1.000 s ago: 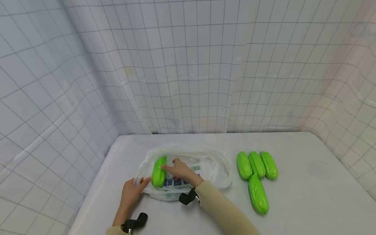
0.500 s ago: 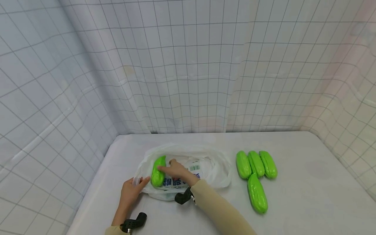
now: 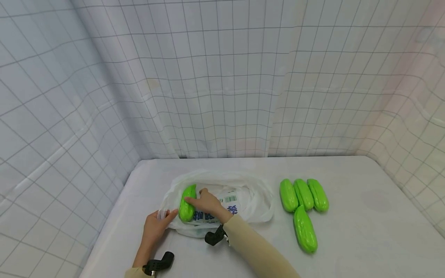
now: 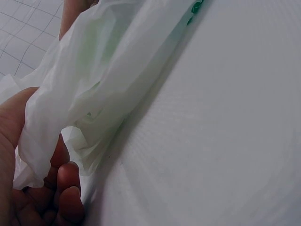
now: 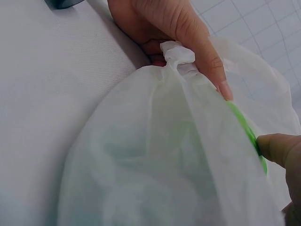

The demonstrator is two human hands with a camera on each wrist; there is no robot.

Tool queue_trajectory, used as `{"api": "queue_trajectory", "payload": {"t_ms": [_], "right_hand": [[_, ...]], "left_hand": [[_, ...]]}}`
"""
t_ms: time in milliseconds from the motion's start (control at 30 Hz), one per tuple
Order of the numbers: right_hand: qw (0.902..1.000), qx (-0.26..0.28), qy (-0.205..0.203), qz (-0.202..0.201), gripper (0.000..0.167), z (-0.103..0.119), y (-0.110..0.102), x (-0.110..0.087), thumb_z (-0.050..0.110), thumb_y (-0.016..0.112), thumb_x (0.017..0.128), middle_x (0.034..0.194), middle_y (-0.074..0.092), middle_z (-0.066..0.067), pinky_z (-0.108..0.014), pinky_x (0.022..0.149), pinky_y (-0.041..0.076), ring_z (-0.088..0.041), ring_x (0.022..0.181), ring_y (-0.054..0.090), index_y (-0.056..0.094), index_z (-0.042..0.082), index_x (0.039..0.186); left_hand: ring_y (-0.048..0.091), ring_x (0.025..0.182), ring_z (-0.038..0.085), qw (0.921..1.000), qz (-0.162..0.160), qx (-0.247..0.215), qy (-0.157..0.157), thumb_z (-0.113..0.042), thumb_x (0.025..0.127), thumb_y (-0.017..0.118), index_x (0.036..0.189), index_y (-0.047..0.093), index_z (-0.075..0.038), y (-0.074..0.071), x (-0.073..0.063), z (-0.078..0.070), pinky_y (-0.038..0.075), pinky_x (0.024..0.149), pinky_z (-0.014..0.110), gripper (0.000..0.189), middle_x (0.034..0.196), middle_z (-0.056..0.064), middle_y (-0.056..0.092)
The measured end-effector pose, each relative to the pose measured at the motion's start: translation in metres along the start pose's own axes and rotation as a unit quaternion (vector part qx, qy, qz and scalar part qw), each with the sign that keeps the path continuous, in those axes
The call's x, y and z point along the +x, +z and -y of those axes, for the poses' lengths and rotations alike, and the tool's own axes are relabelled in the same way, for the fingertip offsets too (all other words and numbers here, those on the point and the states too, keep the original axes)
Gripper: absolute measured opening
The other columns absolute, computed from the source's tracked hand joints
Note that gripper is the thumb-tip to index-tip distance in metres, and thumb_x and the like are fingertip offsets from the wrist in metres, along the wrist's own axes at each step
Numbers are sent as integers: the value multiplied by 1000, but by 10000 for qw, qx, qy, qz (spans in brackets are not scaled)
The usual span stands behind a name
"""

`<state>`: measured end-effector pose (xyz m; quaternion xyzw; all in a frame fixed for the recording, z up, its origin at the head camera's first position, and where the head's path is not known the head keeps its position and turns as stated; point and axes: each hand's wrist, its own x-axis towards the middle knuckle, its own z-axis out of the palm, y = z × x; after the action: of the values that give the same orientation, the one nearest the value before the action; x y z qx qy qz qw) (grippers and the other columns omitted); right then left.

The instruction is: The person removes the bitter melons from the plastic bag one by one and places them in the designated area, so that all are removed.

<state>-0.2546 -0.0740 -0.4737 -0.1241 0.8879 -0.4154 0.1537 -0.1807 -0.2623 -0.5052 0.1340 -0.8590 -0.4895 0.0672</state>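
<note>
A white plastic bag (image 3: 255, 210) lies wide-mouthed on the table, blue print and a barcode showing inside. My left hand (image 3: 156, 227) grips its near left rim; in the left wrist view the bag film (image 4: 51, 103) runs between thumb and curled fingers. Inside, at the left end, lies a glossy bright green, cucumber-shaped vegetable (image 3: 187, 211) with a tapered tip. My right hand (image 3: 208, 202) reaches into the bag from the right, its straight thumb against the vegetable's side. The right wrist view shows that thumb (image 5: 277, 147) on a green strip (image 5: 247, 127); bag film hides the other fingers.
Several matching green vegetables lie right of the bag: a row at the back, including one at its left end (image 3: 288, 195), and another nearer me (image 3: 305, 230). White gridded curtains (image 3: 222, 96) enclose the table (image 3: 365, 216) at back and sides.
My right hand has shifted slightly left, its thumb now further across the green vegetable. The left hand keeps its grip on the bag rim, and the loose vegetables stay where they were.
</note>
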Motion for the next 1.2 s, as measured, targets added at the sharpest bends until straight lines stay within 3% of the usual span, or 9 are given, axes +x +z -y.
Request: {"api": "queue_trajectory", "payload": {"t_ms": [300, 667, 967, 1200], "right_hand": [[9983, 555, -146, -48, 71, 1, 0, -3, 48, 58, 90, 118, 57, -19, -45, 85, 45, -31, 105, 56, 41, -3, 136], [9985, 505, -105, -161, 69, 4, 5, -1, 47, 59, 89, 120, 55, -21, -46, 86, 44, -34, 108, 54, 45, -6, 131], [9995, 189, -152, -224, 66, 5, 7, 0, 54, 57, 88, 91, 58, -9, -33, 65, 44, -18, 73, 53, 55, -6, 116], [9992, 270, -108, -262, 61, 6, 6, -2, 54, 58, 88, 83, 56, -5, -31, 58, 41, -16, 66, 51, 57, -3, 110]], "left_hand": [[45, 66, 18, 9999, 21, -43, -102, -47, 82, 72, 79, 59, -3, 1, -1, 1, 36, 61, 29, 45, 66, 1, 50], [45, 65, 17, 9999, 25, -69, -143, -48, 82, 71, 81, 59, -3, 1, -2, 0, 36, 60, 29, 47, 66, 1, 50], [44, 63, 17, 9998, 1, -135, -140, -46, 82, 72, 81, 59, -2, 2, -2, 0, 36, 58, 29, 46, 64, 0, 50], [45, 65, 17, 10000, -11, -17, -63, -47, 83, 71, 82, 59, -3, 1, -2, 0, 36, 60, 29, 46, 67, 1, 51]]}}
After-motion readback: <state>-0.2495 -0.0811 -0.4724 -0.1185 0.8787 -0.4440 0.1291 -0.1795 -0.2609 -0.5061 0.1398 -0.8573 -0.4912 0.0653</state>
